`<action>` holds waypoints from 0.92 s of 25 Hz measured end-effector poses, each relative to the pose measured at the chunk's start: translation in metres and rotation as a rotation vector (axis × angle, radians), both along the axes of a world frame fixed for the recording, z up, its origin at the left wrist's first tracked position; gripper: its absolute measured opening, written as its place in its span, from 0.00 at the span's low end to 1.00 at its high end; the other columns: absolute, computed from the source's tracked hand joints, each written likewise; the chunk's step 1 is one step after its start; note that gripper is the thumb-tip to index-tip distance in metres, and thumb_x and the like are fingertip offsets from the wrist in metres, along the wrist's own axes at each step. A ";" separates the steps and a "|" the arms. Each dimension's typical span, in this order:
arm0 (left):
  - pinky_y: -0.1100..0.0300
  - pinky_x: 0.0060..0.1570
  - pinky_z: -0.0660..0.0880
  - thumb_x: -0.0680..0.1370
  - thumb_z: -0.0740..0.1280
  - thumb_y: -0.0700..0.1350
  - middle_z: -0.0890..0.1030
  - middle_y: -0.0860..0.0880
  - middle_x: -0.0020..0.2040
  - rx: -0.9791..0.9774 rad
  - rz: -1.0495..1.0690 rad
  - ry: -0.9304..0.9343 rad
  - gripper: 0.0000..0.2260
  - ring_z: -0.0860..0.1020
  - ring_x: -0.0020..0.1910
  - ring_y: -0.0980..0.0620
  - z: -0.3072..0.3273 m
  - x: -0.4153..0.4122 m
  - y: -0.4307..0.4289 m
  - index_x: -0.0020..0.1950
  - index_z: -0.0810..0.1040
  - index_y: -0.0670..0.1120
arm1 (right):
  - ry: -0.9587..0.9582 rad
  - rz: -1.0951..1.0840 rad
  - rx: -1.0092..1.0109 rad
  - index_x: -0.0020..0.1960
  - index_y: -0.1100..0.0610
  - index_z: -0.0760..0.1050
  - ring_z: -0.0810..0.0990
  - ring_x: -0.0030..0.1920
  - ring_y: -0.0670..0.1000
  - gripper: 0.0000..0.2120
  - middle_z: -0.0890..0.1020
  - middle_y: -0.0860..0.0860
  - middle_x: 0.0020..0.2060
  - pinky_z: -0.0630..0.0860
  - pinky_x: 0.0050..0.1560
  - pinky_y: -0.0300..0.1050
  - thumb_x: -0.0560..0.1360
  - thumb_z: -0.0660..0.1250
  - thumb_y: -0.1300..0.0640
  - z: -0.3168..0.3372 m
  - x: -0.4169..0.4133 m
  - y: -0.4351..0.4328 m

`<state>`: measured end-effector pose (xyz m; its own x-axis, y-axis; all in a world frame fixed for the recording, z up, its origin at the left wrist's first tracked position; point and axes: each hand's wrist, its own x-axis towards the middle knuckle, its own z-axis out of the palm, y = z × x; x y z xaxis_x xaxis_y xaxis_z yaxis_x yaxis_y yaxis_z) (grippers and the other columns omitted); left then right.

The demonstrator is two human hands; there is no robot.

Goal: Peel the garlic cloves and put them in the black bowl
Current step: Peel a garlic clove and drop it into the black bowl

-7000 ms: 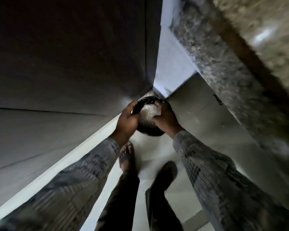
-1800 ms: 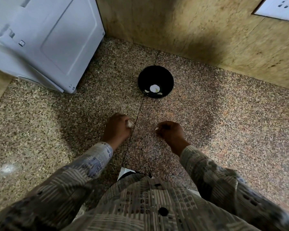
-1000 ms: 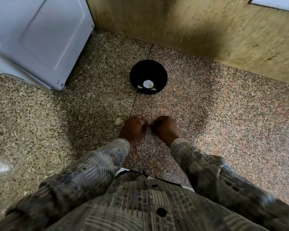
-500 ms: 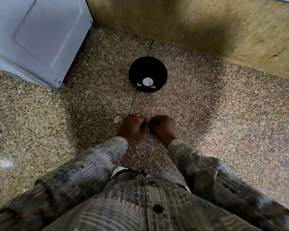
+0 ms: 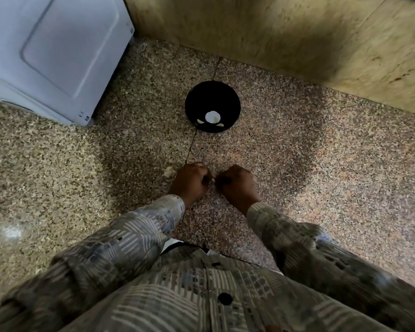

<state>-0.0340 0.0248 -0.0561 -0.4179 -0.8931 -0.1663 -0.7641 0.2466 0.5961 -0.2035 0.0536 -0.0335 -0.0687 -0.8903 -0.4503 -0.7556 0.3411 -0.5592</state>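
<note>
Nearest the camera: a patterned button shirt (image 5: 189, 295), with both sleeves reaching forward over the speckled granite counter (image 5: 321, 176).

Left hand (image 5: 191, 182) and right hand (image 5: 238, 184): knuckles up, close together, low over the counter beside a seam between the slabs. The fingers of both hands are curled inward, and their tips meet on a small pale garlic clove (image 5: 212, 179), pinched between the two hands. Most of the clove is hidden by the fingers.

Skin scrap (image 5: 168, 172): one pale, crumpled piece lying on the counter, just beside the left hand on its outer side.

Black bowl (image 5: 192, 101): standing upright on the counter beyond the hands, well apart from them, on the same seam. It contains peeled cloves (image 5: 211, 116), one large white piece flanked by two smaller slivers.

Far left: white appliance (image 5: 58, 44) standing on the counter. Far edge: tan tiled wall (image 5: 273, 32).
</note>
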 end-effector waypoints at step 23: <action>0.55 0.39 0.83 0.81 0.64 0.33 0.85 0.41 0.41 1.053 0.998 1.116 0.07 0.84 0.36 0.48 0.108 -0.051 0.059 0.47 0.81 0.38 | -0.290 0.264 -0.593 0.47 0.58 0.79 0.76 0.39 0.47 0.05 0.80 0.50 0.40 0.71 0.39 0.36 0.78 0.68 0.66 0.070 -0.049 0.038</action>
